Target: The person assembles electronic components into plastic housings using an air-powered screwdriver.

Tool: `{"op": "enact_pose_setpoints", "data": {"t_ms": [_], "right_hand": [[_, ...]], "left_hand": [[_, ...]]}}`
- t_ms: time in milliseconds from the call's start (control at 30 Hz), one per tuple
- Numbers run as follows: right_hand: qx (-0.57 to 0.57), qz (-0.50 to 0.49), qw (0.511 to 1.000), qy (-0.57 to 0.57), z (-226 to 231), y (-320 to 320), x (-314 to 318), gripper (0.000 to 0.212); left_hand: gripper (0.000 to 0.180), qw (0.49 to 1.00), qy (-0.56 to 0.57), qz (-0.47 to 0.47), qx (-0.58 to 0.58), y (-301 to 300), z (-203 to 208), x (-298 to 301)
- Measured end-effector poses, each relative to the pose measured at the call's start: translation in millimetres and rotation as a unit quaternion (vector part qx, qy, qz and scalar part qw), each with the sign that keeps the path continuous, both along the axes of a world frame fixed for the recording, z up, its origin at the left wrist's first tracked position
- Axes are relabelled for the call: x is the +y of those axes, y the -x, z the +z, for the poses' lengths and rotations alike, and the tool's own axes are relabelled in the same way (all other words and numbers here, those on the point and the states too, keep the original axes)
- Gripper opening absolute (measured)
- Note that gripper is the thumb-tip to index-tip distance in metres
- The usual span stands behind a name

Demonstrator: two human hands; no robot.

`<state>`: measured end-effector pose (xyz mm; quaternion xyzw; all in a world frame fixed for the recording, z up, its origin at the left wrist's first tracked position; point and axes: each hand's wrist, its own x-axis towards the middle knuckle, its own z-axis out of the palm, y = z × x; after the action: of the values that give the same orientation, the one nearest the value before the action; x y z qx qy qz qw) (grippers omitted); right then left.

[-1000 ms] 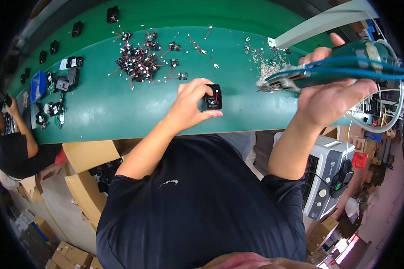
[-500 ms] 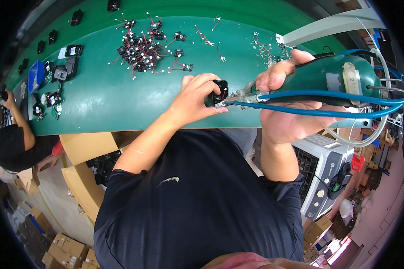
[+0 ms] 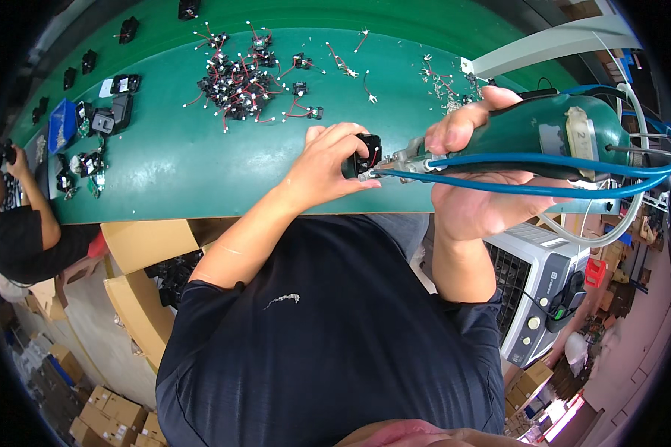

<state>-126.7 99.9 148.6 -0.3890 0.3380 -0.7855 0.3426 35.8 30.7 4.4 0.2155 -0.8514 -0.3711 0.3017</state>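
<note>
My left hand [image 3: 322, 165] is closed round a small black plastic housing [image 3: 370, 144], pinching it just above the bench's near edge. A white connector and a bit of red wire show at the housing. My right hand [image 3: 470, 205] is wrapped round a green air nipper [image 3: 525, 128] with blue hoses [image 3: 514, 158] running along it. The nipper's metal tip [image 3: 397, 165] points left and meets the housing beside my left fingertips. Exactly what the tip touches is too small to tell. A pile of black parts with red wires [image 3: 235, 86] lies beyond my left hand.
The green bench [image 3: 164, 182] carries loose wires and clippings [image 3: 443, 82] at the far right. A blue bin [image 3: 61, 127] and circuit boards stand at left. Another person [image 3: 22, 242] works farther left. An open carton [image 3: 145, 309] and an air cooler [image 3: 533, 290] flank me.
Both hands, the housing and the nipper hold nearly the same place. The view has shifted very slightly.
</note>
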Motion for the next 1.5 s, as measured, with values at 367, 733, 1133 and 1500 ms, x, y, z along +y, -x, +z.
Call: {"op": "enact_pose_setpoints", "data": {"t_ms": [367, 733, 1133, 1500], "right_hand": [[0.011, 0.013, 1.000, 0.017, 0, 2, -2, 0.125], [0.004, -0.001, 1.000, -0.009, 3, -1, -1, 0.120], [-0.032, 0.019, 0.999, -0.013, -1, -3, -2, 0.116], [0.033, 0.115, 0.989, 0.084, 55, 21, -7, 0.120]], "left_hand": [[0.051, 1.000, -0.014, 0.007, 0.020, 2, -1, 0], [0.052, 1.000, -0.010, 0.002, 0.019, 2, -3, 0], [0.053, 1.000, -0.008, 0.005, 0.025, 3, -1, -1], [0.077, 1.000, -0.005, -0.001, 0.025, 1, -5, -1]]}}
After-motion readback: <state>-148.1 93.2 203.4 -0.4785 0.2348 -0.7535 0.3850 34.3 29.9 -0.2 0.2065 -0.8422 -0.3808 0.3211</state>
